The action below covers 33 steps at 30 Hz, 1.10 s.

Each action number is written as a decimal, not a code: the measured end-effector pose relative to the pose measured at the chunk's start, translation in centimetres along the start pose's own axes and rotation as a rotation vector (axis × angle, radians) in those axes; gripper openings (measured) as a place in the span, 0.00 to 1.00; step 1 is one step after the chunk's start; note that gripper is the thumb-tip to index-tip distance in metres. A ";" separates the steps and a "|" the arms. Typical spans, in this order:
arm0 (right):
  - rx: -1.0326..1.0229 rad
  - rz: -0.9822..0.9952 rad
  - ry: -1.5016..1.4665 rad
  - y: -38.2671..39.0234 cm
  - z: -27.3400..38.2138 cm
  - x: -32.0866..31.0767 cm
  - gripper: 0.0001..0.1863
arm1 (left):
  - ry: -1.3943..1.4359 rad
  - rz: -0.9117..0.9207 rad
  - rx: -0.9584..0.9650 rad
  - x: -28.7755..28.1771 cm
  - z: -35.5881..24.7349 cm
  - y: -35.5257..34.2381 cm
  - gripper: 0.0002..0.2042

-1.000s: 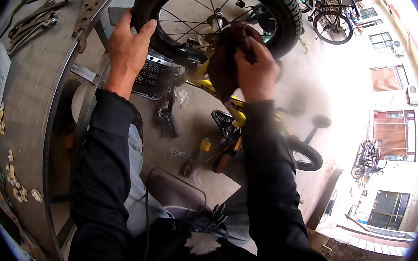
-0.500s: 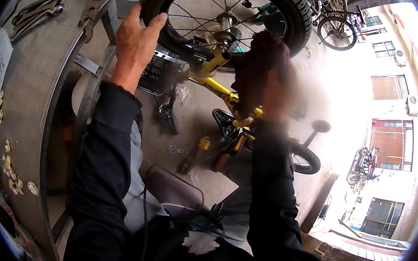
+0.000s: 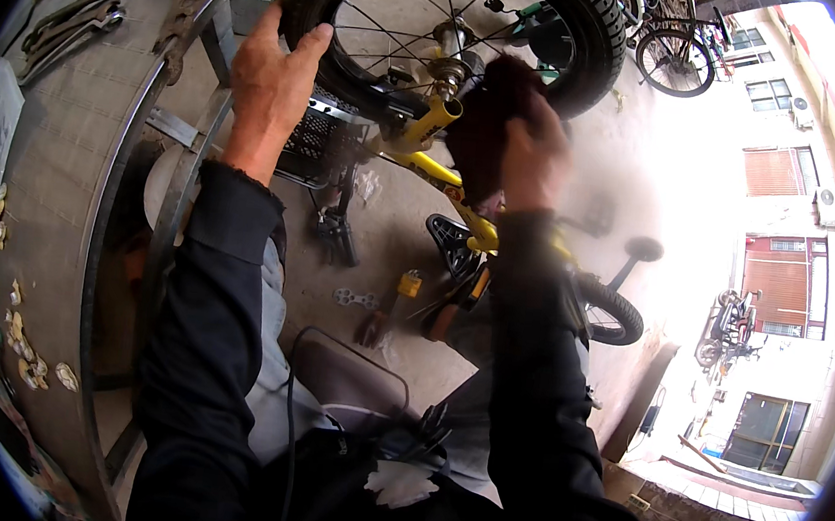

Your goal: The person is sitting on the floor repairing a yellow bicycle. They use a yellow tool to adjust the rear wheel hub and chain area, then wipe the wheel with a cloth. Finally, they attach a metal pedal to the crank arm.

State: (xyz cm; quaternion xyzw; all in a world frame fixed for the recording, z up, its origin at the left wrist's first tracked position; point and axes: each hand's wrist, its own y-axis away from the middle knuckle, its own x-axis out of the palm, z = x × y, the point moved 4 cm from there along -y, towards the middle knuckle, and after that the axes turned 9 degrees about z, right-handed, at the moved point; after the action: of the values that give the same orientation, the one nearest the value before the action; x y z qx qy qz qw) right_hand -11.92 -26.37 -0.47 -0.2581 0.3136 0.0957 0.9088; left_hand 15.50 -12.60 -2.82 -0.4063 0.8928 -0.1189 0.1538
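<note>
Black tyre (image 3: 596, 49), left hand (image 3: 272, 76) spread

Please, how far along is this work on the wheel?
Done: the wheel already has its tyre. In hand: the left hand touches the tyre; the right hand, blurred, holds a cloth near the hub. Remaining: unclear how much; wrenches lie on the table.

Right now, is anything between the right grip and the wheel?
Yes, the dark cloth: the right grip holds it bunched on the side toward the wheel. I see nothing between the left grip and the wheel's left edge.
</note>
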 end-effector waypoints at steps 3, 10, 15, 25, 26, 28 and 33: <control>-0.022 0.185 0.021 -0.1 4.5 0.2 0.19 | -0.011 0.004 -0.033 0.0 -0.4 0.1 0.19; 0.018 0.029 -0.133 1.5 -0.3 -4.1 0.18 | -0.001 0.062 -0.133 0.2 1.6 0.1 0.18; 0.091 0.103 0.262 4.5 -0.8 -2.5 0.20 | -0.224 0.133 -0.225 0.4 1.3 0.4 0.19; 0.017 0.006 -0.180 3.3 -3.2 -2.0 0.19 | -0.097 -0.063 -0.134 1.5 0.0 0.3 0.20; 0.010 0.005 -0.208 2.9 -3.1 -1.6 0.19 | -0.080 -0.044 -0.196 1.5 0.3 0.4 0.20; -0.003 0.006 -0.245 2.1 -2.7 -1.1 0.19 | 0.083 0.007 -0.283 1.6 0.8 0.5 0.18; -0.009 0.149 -0.373 -0.1 3.7 -0.3 0.17 | 0.160 0.034 -0.334 1.3 0.9 0.6 0.17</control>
State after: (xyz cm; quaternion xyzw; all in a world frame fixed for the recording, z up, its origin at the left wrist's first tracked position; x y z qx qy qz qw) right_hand -10.17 -24.48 2.21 -0.2159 0.1577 0.2101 0.9404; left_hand 14.60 -13.35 -4.08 -0.4001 0.9164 0.0017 0.0144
